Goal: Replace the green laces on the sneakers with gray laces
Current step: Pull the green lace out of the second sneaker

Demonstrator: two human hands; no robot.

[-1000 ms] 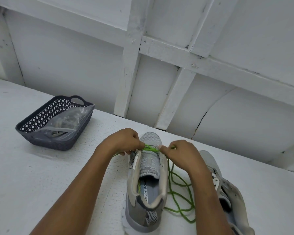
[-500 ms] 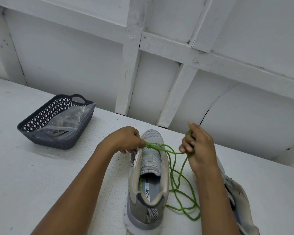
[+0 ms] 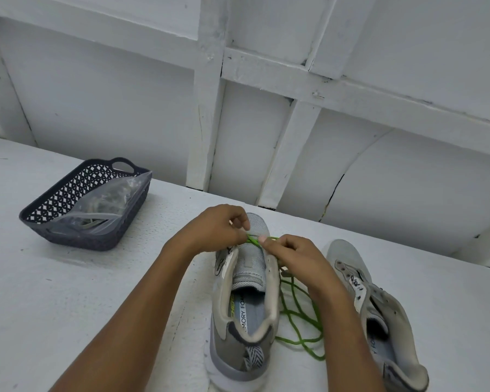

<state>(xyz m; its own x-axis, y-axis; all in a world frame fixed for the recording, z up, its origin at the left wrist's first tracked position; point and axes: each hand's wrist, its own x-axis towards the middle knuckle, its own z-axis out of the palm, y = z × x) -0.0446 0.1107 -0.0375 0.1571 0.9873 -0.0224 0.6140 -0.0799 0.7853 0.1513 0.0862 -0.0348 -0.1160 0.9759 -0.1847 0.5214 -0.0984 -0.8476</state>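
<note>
A grey sneaker (image 3: 245, 312) stands heel toward me on the white table. A green lace (image 3: 297, 312) still crosses its lowest eyelets near the toe, and the loose length lies in loops to the sneaker's right. My left hand (image 3: 218, 229) pinches the lace at the left eyelets. My right hand (image 3: 290, 257) pinches the same lace at the right eyelets. A second grey sneaker (image 3: 376, 306) without laces lies tilted at the right. A clear bag (image 3: 105, 205) holding greyish laces rests in a dark basket (image 3: 79, 236).
The white table (image 3: 68, 301) runs from the left edge to the far right. A white panelled wall (image 3: 238, 123) rises directly behind it. The basket sits at the table's back left, apart from the sneakers.
My right hand, raised and pulling the green lace up to the right half a second ago, has come back down to the sneaker's toe eyelets. The left hand stayed at the left eyelets.
</note>
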